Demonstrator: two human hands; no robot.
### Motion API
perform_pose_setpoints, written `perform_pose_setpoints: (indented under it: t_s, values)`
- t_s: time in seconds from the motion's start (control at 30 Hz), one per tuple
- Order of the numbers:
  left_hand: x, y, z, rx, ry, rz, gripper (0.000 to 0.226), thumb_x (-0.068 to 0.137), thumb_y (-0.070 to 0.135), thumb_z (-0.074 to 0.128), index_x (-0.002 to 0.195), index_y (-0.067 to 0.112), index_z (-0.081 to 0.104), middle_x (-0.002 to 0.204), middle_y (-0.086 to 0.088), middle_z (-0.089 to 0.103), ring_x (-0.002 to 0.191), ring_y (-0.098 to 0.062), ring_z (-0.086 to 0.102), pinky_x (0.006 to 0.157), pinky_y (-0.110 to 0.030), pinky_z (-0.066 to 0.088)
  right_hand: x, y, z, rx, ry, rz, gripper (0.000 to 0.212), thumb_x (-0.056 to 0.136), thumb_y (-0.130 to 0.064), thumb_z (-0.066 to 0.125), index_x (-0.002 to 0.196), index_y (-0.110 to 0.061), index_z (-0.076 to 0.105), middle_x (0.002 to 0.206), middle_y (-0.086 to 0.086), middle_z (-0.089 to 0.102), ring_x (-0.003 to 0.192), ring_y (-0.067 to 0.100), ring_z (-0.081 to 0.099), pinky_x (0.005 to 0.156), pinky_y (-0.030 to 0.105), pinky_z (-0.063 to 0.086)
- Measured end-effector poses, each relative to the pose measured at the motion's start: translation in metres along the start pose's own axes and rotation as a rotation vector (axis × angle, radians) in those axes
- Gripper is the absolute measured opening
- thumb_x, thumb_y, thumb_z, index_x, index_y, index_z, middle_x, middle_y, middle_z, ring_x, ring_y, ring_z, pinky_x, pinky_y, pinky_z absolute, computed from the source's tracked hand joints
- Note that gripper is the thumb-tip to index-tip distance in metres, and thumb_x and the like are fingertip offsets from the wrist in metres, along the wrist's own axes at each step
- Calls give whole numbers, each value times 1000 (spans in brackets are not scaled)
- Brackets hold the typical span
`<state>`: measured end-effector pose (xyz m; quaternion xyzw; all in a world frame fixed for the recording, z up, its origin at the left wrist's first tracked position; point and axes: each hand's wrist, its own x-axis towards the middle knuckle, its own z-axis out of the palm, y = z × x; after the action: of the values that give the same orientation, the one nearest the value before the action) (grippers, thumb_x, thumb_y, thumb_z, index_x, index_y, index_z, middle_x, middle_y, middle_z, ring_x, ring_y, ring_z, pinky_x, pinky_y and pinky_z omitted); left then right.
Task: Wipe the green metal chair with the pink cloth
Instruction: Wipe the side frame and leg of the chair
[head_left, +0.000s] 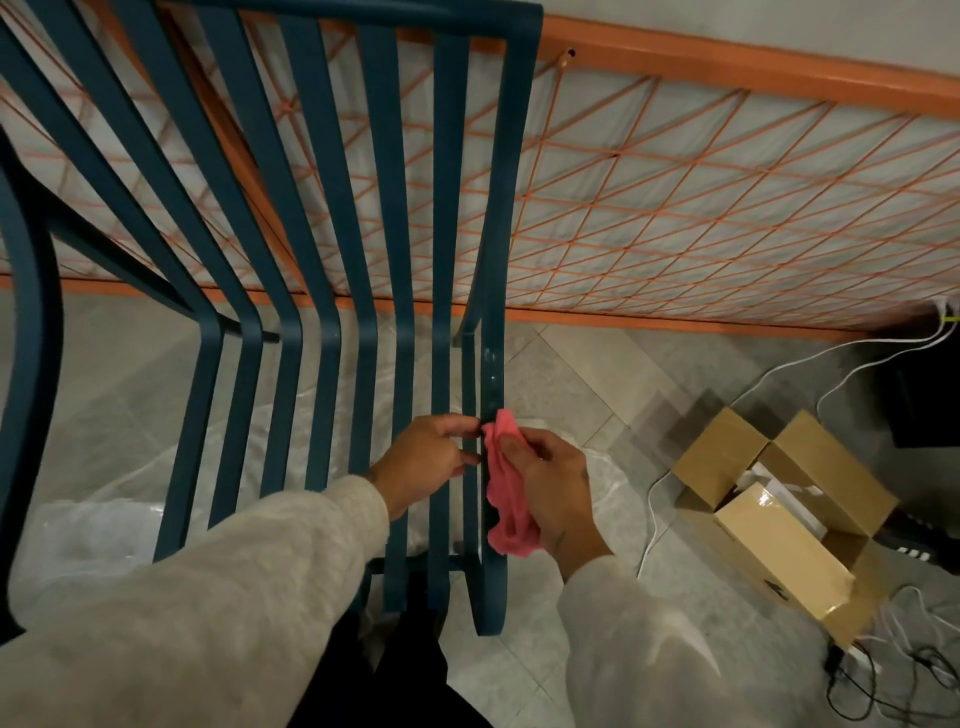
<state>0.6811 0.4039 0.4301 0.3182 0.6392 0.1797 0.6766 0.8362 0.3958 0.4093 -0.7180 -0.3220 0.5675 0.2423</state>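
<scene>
Our right grip (550, 478) holds the cloth (511, 519) against the right slat of the chair (387, 208). Our left grip (426, 457) touches its tip, hold unclear. The open box (779, 540) on the floor (571, 374) holds white items.

You stood in what looked like a room of a home, half unpacked. Behind the green metal chair (332, 260) an orange lattice panel (675, 208) stood against the wall (779, 31). Right of the chair, an open cardboard box (779, 519) and loose cables (779, 374) lay on the tiled floor (571, 374). Clear plastic sheeting (93, 530) lay beneath the chair.
</scene>
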Motion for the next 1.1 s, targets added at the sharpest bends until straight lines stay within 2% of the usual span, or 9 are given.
perform_pose_setpoints:
  t_s: [0.13, 0.23, 0.37, 0.47, 0.67, 0.8, 0.87, 0.93, 1.1]
  values:
    - [-1, -3, 6, -66, 73, 56, 53, 88, -14, 44, 127, 19, 60, 122, 0, 62, 97, -14, 69, 87, -35, 58, -2, -5, 9, -70, 62, -130, 20, 91, -34, 70, 109, -25, 71, 91, -17, 69, 80, 3, 65, 68, 16, 53]
    - [1, -1, 5, -91, 65, 63, 52, 89, -12, 43, 124, 23, 60, 115, 2, 65, 98, -14, 68, 85, -33, 59, 12, -17, 20, -99, 110, -156, 17, 93, -34, 68, 108, -26, 70, 89, -18, 66, 82, 6, 64, 74, 23, 55]
    - [6, 3, -1, -125, 54, 20, 50, 88, -13, 43, 120, 20, 63, 112, 2, 67, 99, -13, 68, 79, -28, 59, 26, -30, 16, 52, 59, -15, 18, 93, -31, 68, 109, -22, 71, 93, -13, 68, 85, 10, 63, 72, 24, 53]
    - [9, 8, -2, -142, 80, 34, 49, 88, -14, 45, 118, 20, 66, 119, 3, 64, 103, -14, 67, 86, -31, 58, 22, -25, 13, 25, 55, -25, 22, 91, -33, 71, 111, -23, 72, 99, -9, 71, 94, 18, 67, 84, 36, 59]
    - [16, 21, -1, -245, 139, 45, 53, 88, -16, 38, 117, 18, 67, 105, 10, 69, 87, -3, 71, 80, -23, 58, 27, -36, 26, -146, 142, -152, 17, 94, -40, 66, 106, -28, 67, 84, -18, 63, 79, 3, 62, 61, 13, 44]
    - [23, 28, -3, -245, 134, 34, 50, 88, -15, 39, 112, 19, 67, 105, 7, 69, 95, -4, 67, 83, -26, 57, 44, -52, 21, -52, 85, -63, 17, 93, -34, 68, 105, -24, 72, 86, -15, 66, 79, 5, 60, 71, 21, 48]
    - [24, 30, -5, -257, 134, 24, 53, 87, -16, 39, 104, 26, 68, 106, 6, 70, 96, -5, 68, 83, -27, 57, 41, -48, 18, 3, 54, -22, 6, 93, -32, 68, 99, -31, 69, 87, -17, 65, 82, 9, 61, 77, 29, 53]
    - [26, 32, -8, -251, 122, 16, 54, 87, -15, 40, 98, 30, 68, 107, 5, 70, 97, -7, 68, 87, -30, 55, 34, -42, 19, -13, 69, -70, 7, 92, -32, 69, 95, -37, 65, 89, -19, 65, 84, 9, 63, 75, 27, 55]
    - [30, 30, -15, -231, 94, -3, 52, 90, -13, 39, 124, 18, 62, 117, 0, 68, 107, -13, 65, 93, -33, 54, 31, -45, 32, -207, 185, -287, 8, 95, -34, 66, 102, -31, 63, 87, -16, 62, 72, 1, 60, 60, 13, 49]
